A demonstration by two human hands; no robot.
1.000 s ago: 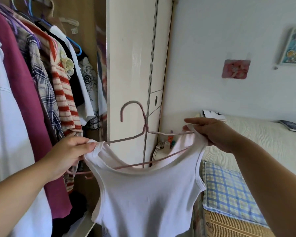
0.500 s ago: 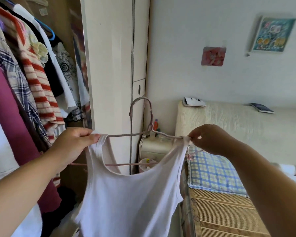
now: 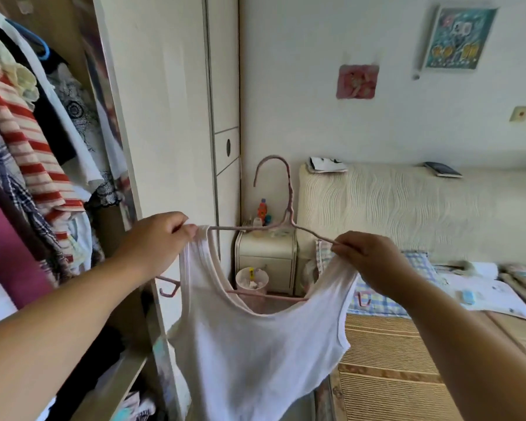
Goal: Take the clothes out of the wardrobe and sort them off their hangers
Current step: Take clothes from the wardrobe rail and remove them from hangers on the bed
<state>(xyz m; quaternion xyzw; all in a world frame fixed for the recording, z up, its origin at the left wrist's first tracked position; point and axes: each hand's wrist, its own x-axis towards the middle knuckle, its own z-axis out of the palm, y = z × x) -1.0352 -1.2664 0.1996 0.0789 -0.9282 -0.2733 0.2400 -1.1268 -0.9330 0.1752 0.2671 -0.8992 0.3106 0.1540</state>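
Note:
A white tank top point(image 3: 255, 344) hangs on a pink wire hanger point(image 3: 286, 220) held up in front of me. My left hand point(image 3: 155, 241) pinches the top's left shoulder strap at the hanger's left arm. My right hand point(image 3: 368, 259) grips the right shoulder strap where it meets the hanger's right arm. The hanger's hook stands upright between my hands. The open wardrobe point(image 3: 152, 117) is at the left, with several hung garments inside, among them a red striped top point(image 3: 28, 147).
A bed point(image 3: 407, 360) with a woven mat, a checked pillow point(image 3: 419, 268) and papers lies at the right. A small nightstand point(image 3: 268, 256) and a waste bin point(image 3: 251, 281) stand in the corner behind the hanger. The wardrobe's side panel rises just behind my left hand.
I have turned right, away from the wardrobe, carrying the hanger and tank top toward the bed. Both hands keep their hold on the shoulder straps.

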